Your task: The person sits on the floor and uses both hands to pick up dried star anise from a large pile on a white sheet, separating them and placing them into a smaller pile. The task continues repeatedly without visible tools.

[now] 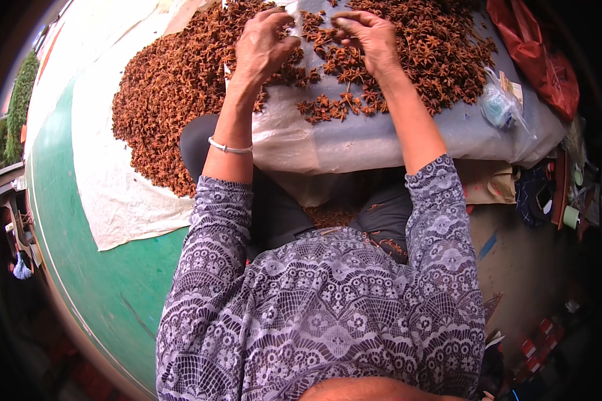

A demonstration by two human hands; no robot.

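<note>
Dried star anise pods lie in a broad heap [436, 55] on a plastic-covered table [351, 145], with a looser scatter [331, 108] towards its near edge. My left hand [266, 45], with a pale bangle on its wrist, is over the pods at the table's left side, fingers curled and thumb apart; whether it holds a pod is unclear. My right hand [366, 37] hovers above the pods to the right, thumb and fingertips close together; anything between them is too small to make out. A gap separates the two hands.
A larger heap of star anise [155, 115] covers a white sheet [100, 200] on the green floor [130, 280] at left. On the table's right lie a knotted clear plastic bag [501, 103] and a red plastic bag [542, 60]. A brown paper bag [491, 183] is below the table edge.
</note>
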